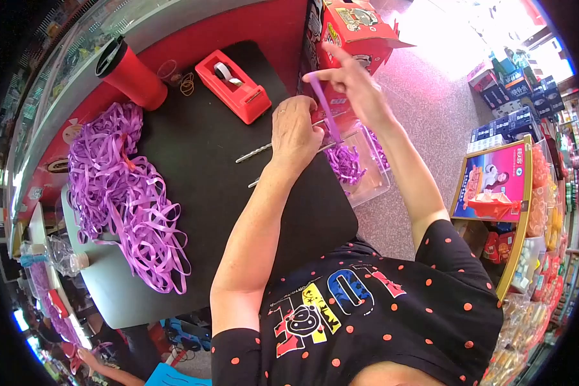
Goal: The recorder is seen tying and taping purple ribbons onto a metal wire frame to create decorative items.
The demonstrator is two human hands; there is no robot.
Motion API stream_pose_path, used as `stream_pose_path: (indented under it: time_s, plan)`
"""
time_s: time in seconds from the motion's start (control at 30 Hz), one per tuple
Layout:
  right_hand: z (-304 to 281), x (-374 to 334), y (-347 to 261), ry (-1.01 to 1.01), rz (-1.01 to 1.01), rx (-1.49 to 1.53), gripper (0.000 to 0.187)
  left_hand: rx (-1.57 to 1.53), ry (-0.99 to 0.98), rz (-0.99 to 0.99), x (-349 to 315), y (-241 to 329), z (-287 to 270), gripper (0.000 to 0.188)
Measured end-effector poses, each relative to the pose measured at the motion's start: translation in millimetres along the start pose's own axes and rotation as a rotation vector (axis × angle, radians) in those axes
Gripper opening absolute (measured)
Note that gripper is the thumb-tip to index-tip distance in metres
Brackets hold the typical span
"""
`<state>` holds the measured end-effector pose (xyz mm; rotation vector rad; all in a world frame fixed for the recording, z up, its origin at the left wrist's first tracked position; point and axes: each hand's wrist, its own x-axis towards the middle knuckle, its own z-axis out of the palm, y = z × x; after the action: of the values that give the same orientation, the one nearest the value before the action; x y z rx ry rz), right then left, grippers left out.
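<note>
My left hand [294,132] is at the right edge of the black tabletop, fingers curled round thin metal rods [254,152] whose ends stick out on both sides. The fingertips are partly hidden. Raised to its right is my right hand [356,87], index finger stretched out. A strip of purple ribbon [327,109] runs from its lower fingers down to the rods. Below the rods, cut or bunched purple ribbon pieces [345,164] lie in a clear plastic box [372,188]. A large tangled heap of purple ribbon [119,186] covers the table's left side.
A red tape dispenser [233,87] stands at the table's back, with rubber bands [186,83] and a red tumbler [135,76] left of it. A red carton [360,32] is beyond my hands. Boxed goods and a framed poster [489,183] stand at right. Another person's arm [109,370] shows lower left.
</note>
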<state>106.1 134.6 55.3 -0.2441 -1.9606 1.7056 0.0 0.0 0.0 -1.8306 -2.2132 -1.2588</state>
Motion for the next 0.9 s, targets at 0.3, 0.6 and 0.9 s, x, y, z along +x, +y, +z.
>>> stream_pose_path:
  time_s: [0.3,0.6,0.9]
  plan:
    - [-8,-31,111,0.008,0.439,0.0,0.06,-0.044,0.066,-0.126,-1,1,-7,0.046]
    - [53,-136,33,0.408,0.243,0.071,0.023,-0.384,0.139,-0.203,6,16,-23,0.032]
    - [28,-123,9,0.331,0.44,0.268,0.028,-1.497,-0.357,-1.185,-46,84,-18,0.02]
